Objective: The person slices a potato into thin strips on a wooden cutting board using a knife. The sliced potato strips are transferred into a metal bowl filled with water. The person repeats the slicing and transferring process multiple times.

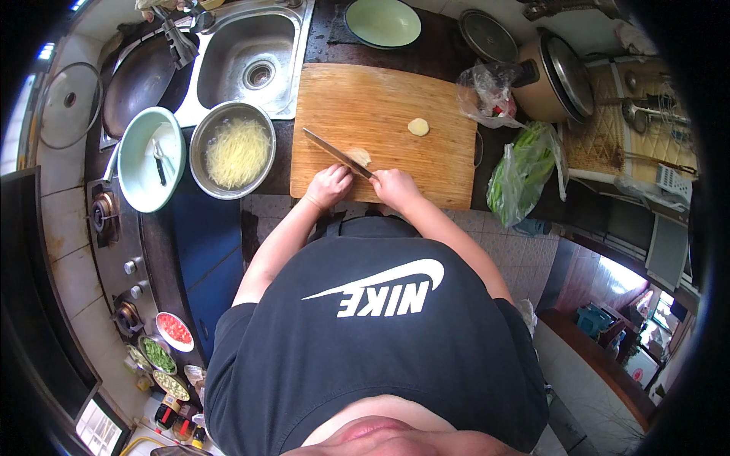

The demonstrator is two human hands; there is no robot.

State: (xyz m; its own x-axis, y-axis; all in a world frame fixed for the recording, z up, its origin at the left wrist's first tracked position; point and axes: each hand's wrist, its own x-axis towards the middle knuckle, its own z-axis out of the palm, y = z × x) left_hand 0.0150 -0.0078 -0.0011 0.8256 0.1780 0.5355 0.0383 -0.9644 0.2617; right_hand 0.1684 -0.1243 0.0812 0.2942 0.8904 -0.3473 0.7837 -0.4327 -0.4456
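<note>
My right hand (394,187) grips the handle of a kitchen knife (333,149), whose blade points up and to the left across a wooden cutting board (376,94). Against the near side of the blade, my left hand (331,185) has its fingers curled; whatever lies under the fingertips is hidden. On the far side of the blade sits a small pile of pale slices (359,156), possibly ginger. A larger pale yellow piece with a cut face (418,127) rests alone toward the board's right side.
Left of the board, a metal bowl of shredded potato in water (238,153) stands beside a pale green basin (128,171) holding a peeler and a small knife. Behind them is a steel sink (251,40). Bagged green vegetables (522,171) and a rice cooker (550,80) are at right.
</note>
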